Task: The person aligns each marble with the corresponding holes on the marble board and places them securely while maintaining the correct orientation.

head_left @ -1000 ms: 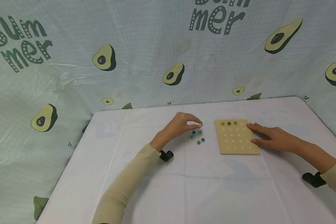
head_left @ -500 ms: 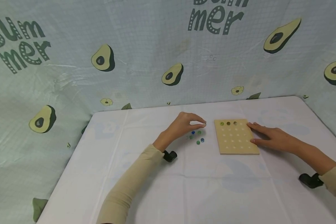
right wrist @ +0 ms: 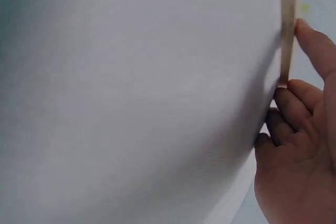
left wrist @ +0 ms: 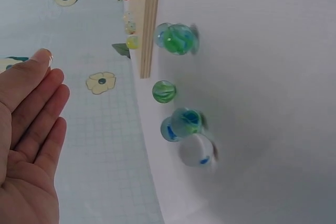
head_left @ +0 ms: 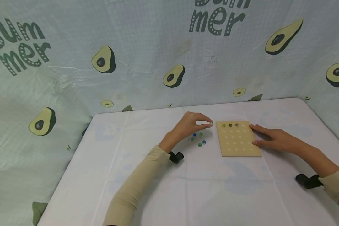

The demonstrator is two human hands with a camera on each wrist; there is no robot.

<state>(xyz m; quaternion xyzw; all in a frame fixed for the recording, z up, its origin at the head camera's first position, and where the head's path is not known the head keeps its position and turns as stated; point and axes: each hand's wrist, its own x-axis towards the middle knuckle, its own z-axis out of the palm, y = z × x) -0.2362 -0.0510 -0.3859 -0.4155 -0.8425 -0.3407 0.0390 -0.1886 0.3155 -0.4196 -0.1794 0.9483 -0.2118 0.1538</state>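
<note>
Between thumb and fingertips my left hand (head_left: 187,125) pinches a small glass marble (head_left: 211,124), held just left of the wooden board (head_left: 238,140). The marble is mostly covered by the fingers in the left wrist view. The square board has rows of shallow holes. Three marbles, one of them yellow-green (head_left: 223,125), sit in its far row. My right hand (head_left: 282,140) touches the board's right edge, its fingers fairly straight, thumb (right wrist: 315,43) and fingertips against the wood in the right wrist view.
Several loose glass marbles lie on the white tablecloth (head_left: 164,197) left of the board, among them a green marble (left wrist: 164,92) and a clear marble (left wrist: 196,150). Behind the table hangs a cloth (head_left: 141,47) printed with avocados.
My left hand has moved right with the pinched marble, from over the loose marbles to near the board's far left corner. My right hand and the board stay in place.
</note>
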